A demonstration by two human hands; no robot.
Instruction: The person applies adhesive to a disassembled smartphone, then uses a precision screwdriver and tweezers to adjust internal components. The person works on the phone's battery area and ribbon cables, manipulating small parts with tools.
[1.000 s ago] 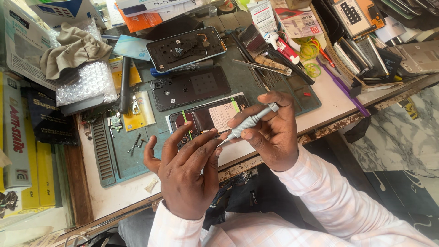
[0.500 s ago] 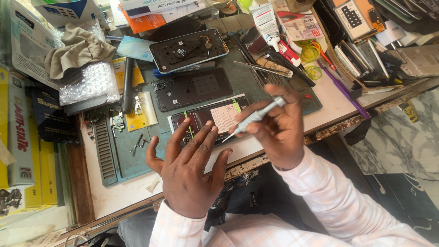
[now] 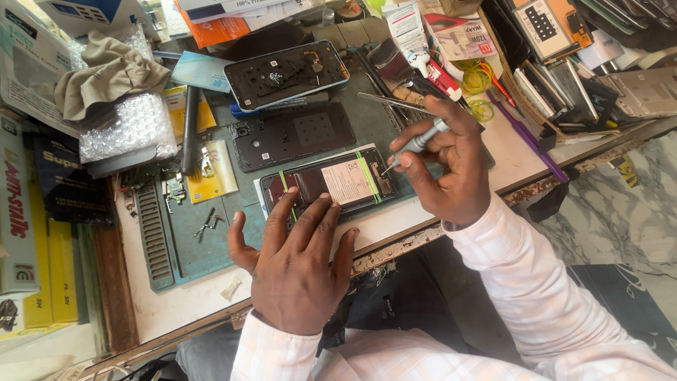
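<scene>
An opened phone point(image 3: 331, 185) with its battery showing lies on a green work mat point(image 3: 204, 233) near the desk's front edge. My left hand point(image 3: 296, 268) rests flat beside it, fingertips pressing its near edge. My right hand point(image 3: 451, 169) holds a grey screwdriver point(image 3: 416, 144) like a pen, its tip touching the phone's right end. Behind the phone lie a black phone back cover point(image 3: 293, 134) and a blue-rimmed phone frame point(image 3: 285, 73).
Metal tweezers point(image 3: 388, 102) lie past the right hand. Bubble wrap point(image 3: 123, 127) and a grey cloth point(image 3: 106, 67) sit at the left, boxes and packets along the back, yellow rubber bands point(image 3: 479, 81) and a purple stick point(image 3: 525, 130) at the right. Small tools point(image 3: 206, 222) lie on the mat.
The right hand swung the screwdriver off to the right and set its tip on the phone's right end. The left hand spread and settled flat on the phone's near edge.
</scene>
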